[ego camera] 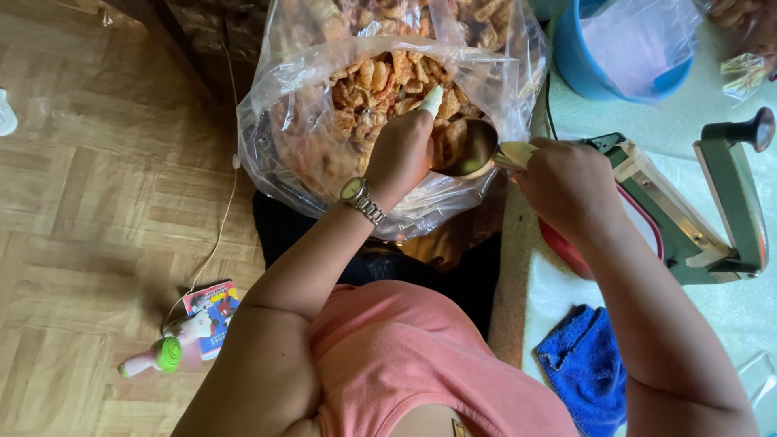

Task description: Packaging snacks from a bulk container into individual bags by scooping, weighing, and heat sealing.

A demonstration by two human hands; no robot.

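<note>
Reaching into the open mouth of a big clear bag, the left hand is curling narrow around something pale, possibly a finger cover or a small white piece, though the view is too poor to say which. A wristwatch is sitting on that wrist, just behind the hand.

Just to the right of it, the right hand is closing tight on the pale handle of a metal scoop. The scoop's long axis is running sideways from the right hand toward the left, its bowl touching or nearly touching the left fingers. A few bits are lying in the bowl.

The fried snacks are lying ahead of both hands, piled inside the bag; the left hand is nearer to them, already among them, while the right is staying at the bag's rim.

Farther right of the right hand, a green heat sealer is resting on the table, with a red lid or plate partly hidden under the forearm. A blue tub is standing beyond it, cut off by the frame, and a blue cloth is lying near the elbow. Well to the left, on the wooden floor, a small toy is lying.
</note>
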